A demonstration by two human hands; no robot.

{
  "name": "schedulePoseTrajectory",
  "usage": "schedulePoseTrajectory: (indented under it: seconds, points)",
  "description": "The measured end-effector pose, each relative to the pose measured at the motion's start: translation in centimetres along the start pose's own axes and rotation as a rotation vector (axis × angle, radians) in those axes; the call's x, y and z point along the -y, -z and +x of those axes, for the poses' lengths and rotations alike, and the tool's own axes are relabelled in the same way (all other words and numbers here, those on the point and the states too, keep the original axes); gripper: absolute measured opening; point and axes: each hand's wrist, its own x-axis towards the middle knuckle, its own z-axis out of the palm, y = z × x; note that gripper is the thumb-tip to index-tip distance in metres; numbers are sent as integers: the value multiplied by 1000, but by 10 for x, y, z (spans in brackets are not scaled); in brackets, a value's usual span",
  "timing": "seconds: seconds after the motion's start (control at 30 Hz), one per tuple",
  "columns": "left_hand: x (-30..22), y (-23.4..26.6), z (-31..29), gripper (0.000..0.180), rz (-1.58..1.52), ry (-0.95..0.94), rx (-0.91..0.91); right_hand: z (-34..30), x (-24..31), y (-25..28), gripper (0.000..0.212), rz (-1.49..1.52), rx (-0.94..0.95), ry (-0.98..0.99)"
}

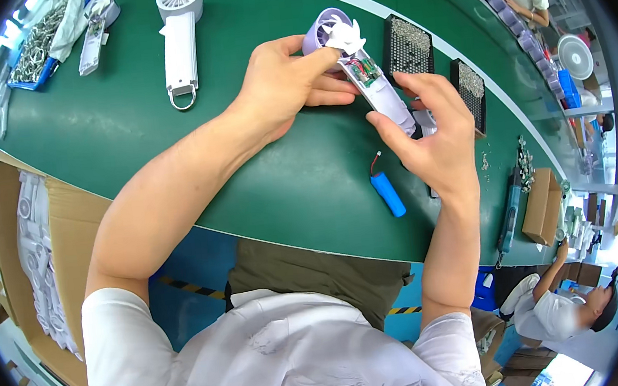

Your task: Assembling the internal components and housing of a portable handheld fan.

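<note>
An opened handheld fan (385, 104) in white and lilac is held above the green table, its handle's inside facing up. A green circuit board (366, 71) shows in the handle, and a white fan blade wheel (344, 35) sits at the round head. My left hand (287, 80) is closed around the head end, thumb near the blades. The thumb and fingers of my right hand (433, 125) curl about the handle's lower end. A white part beside the right palm is mostly hidden. Below the handle lies a blue cylindrical battery (388, 194) with a short wire and plug.
A finished-looking white fan (180, 45) and another opened fan (92, 43) lie at the left. Beyond is a blue bin (33, 74) of metal pieces. Black trays (408, 46) of small parts, an electric screwdriver (508, 215) and a cardboard box (541, 208) stand right. Other people work farther right.
</note>
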Motion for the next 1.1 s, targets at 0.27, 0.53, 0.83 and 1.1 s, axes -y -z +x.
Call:
schedulePoseTrajectory:
  seconds: [0.27,0.53,0.83,1.1]
  points:
    - [-2,2,0,37,-28,-23,13,-1,7,-9,44,12,-44,-30]
    - [-5,-6,-18,35,-35,-21,-25,-4,14,-2,48,58,-23,-57]
    - [10,5,-70,37,-100,30,-127,-5,23,8,51,296,346,-165]
    - [13,21,-92,40,-423,-62,-112,-7,0,-16,37,992,341,-570]
